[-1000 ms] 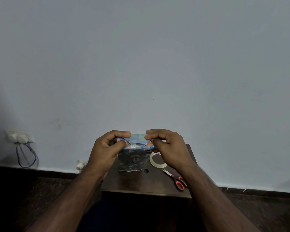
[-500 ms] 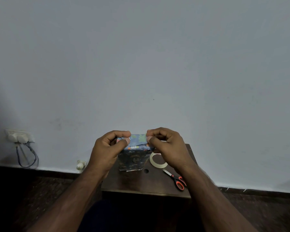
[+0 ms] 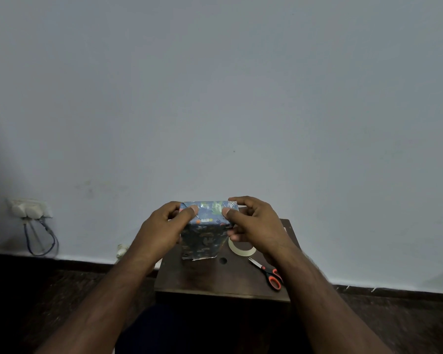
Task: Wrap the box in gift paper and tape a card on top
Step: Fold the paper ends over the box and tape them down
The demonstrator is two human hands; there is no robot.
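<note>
A box (image 3: 202, 241) covered in dark blue patterned gift paper stands upright on a small dark wooden table (image 3: 215, 282). My left hand (image 3: 164, 228) grips its upper left edge, thumb pressed on the top face. My right hand (image 3: 253, 223) grips the upper right edge, thumb on the top, fingers curled down the right side. The paper's lower edge sticks out unevenly at the box's base. No card is visible.
A roll of pale tape (image 3: 241, 249) lies on the table right of the box, partly behind my right hand. Orange-handled scissors (image 3: 267, 273) lie near the table's right front corner. A wall socket with cables (image 3: 28, 210) is at the left, above a dark floor.
Both hands have spread apart from the middle of the box top to its left and right edges, and more of the top face shows between the thumbs.
</note>
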